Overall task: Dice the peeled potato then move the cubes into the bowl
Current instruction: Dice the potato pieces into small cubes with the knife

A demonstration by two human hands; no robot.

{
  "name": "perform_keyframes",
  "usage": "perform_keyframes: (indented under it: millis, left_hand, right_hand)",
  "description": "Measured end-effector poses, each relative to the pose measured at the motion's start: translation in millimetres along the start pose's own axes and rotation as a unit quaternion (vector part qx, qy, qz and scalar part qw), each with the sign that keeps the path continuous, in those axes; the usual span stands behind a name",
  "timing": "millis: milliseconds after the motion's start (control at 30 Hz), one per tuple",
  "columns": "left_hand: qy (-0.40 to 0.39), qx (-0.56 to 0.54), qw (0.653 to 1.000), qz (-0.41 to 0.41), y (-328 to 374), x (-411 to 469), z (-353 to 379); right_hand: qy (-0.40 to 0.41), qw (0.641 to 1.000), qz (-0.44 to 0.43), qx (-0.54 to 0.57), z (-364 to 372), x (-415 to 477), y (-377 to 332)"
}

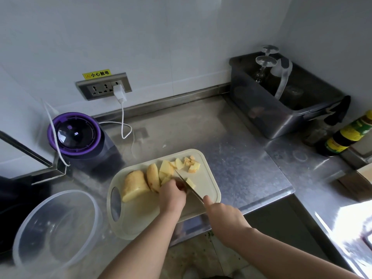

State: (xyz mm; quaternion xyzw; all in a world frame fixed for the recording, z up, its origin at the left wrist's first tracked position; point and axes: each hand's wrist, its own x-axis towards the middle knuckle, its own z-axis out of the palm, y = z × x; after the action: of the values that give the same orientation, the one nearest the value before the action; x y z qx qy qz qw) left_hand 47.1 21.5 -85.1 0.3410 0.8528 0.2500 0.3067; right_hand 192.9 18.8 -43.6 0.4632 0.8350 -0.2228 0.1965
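Head view, itemised from the hands outward.

Right hand (223, 216): wrapped round the handle of a knife (189, 187), forefinger stretched forward toward the blade; the blade slants away to the far left, edge down on the board.

Left hand (173, 196): knuckles up, fingers curled down onto potato strips (166, 179), just beside the blade's left face.

Potato slice (153, 177): leans against the strips on their left.

Potato half (135, 185): uncut, left of the slice.

Potato cubes (191, 164): loose heap at the board's far right corner; one further piece lies touching the blade's right side.

Cutting board (141, 218): pale, handle hole at its left end, at the near edge of the table (231, 158).

Bowl (66, 191): clear plastic, just left of the board, no cubes inside.

Purple-rimmed appliance (74, 133): far left, near the wall.

Dark bin (281, 117): far right corner, upturned glasses inside.

Bottle (350, 135): yellow label, right edge.
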Motion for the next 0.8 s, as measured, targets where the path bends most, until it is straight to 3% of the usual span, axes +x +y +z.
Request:
perform_keyframes:
  millis: [233, 800]
  left_hand:
    - [-0.001, 0.007, 1.000, -0.003, 3, -4, -4]
    - [-0.004, 0.000, 1.000, -0.012, 3, -9, -7]
  right_hand:
    - [0.044, 0.999, 0.006, 0.022, -5, 0, 9]
    - [-0.008, 1.000, 0.002, 0.025, 0, -8, -5]
